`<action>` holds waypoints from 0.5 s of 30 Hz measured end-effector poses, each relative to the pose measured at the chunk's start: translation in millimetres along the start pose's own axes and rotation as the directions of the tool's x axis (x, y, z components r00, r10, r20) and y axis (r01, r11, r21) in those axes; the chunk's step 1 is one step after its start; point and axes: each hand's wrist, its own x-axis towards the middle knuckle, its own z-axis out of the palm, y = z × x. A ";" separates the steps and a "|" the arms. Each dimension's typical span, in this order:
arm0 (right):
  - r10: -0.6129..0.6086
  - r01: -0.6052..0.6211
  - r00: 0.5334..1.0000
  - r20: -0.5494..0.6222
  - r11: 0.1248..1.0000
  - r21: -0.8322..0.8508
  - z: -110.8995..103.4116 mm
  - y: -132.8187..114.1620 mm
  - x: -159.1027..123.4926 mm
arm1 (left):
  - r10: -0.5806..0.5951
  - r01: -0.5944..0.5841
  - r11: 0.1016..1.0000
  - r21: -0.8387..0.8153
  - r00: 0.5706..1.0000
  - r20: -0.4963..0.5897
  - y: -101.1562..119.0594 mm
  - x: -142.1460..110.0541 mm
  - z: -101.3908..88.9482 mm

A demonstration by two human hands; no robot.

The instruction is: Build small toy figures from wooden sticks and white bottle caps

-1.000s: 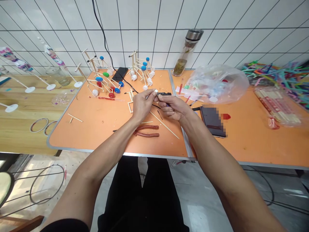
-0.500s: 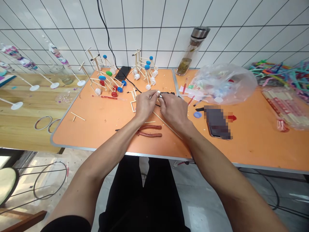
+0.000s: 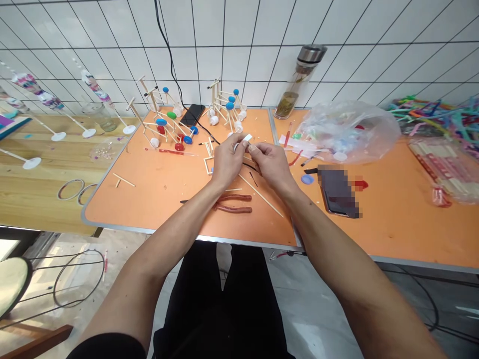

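Observation:
Over the middle of the orange table, my left hand [image 3: 229, 158] is closed in a pinch around a small white piece [image 3: 247, 137], whose flat end sticks up past the thumb. Touching or nearly touching its fingertips, my right hand [image 3: 270, 162] is pinched too; what it grips is hidden by the fingers. Below the hands lie a thin wooden stick [image 3: 262, 195] and red-handled pliers [image 3: 234, 203], partly covered by my left forearm. Just left of my left hand is a small frame of sticks [image 3: 208, 162].
Stick models with coloured caps [image 3: 170, 124] and more with white wheels [image 3: 226, 107] stand at the back, near a black phone [image 3: 192, 115]. Rightward are a glass bottle [image 3: 295, 89], a plastic bag [image 3: 348, 130], a blurred-out dark phone [image 3: 339, 192] and bundled sticks [image 3: 441, 167].
The dark tool seen in my right hand a second ago no longer shows. My right hand turned over, then back, and now pinches beside the white piece. The camera view shifted slightly.

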 end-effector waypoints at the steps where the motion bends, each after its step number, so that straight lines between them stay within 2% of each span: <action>1: -0.048 0.046 0.998 -0.028 0.996 -0.076 1.4 1.5 0.1 | -0.007 0.007 1.000 -0.008 1.000 -0.009 1.0 0.3 -0.1; 6: -0.194 0.156 0.979 -0.070 0.918 -0.364 6.3 9.6 -0.6 | -0.119 0.112 0.989 -0.095 0.991 -0.065 0.8 3.0 -0.7; 9: -0.245 0.192 0.967 -0.065 0.877 -0.440 9.5 10.7 -3.4 | -0.158 0.140 0.975 -0.172 0.983 -0.097 -2.5 4.0 1.3; 12: -0.183 0.153 0.980 -0.074 0.941 -0.302 9.6 4.2 -5.0 | -0.177 0.149 0.959 -0.240 0.979 -0.100 -3.6 3.0 4.3; 14: 0.008 -0.008 1.000 -0.004 0.999 -0.033 6.3 -3.6 -4.6 | -0.203 0.173 0.947 -0.269 0.975 -0.087 -2.9 2.4 6.0; 15: 0.131 -0.140 0.988 0.081 0.982 0.126 3.7 -7.7 -3.9 | -0.217 0.187 0.943 -0.276 0.972 -0.084 -2.4 2.3 6.6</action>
